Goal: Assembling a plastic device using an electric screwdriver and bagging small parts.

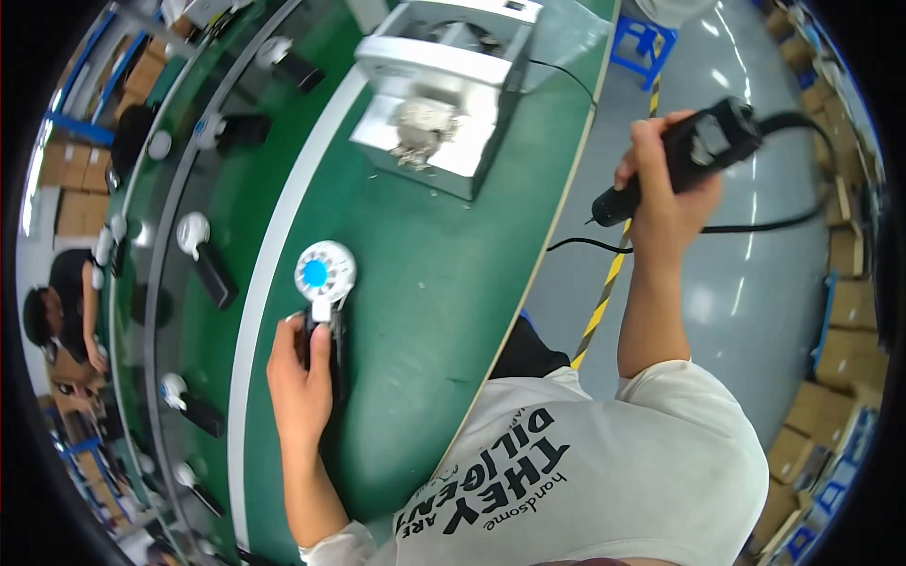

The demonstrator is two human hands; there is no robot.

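Fingers of the left hand [300,377] are closed round the black handle of a small fan [322,288], which is pinned flat on the green tabletop [425,283]. A black screwdriver [675,160] is clasped tight in the right hand [665,193], raised well off to the side (tip down, over the floor). Driving seems not yet begun. More fans [203,250] lie on the conveyor [189,311].
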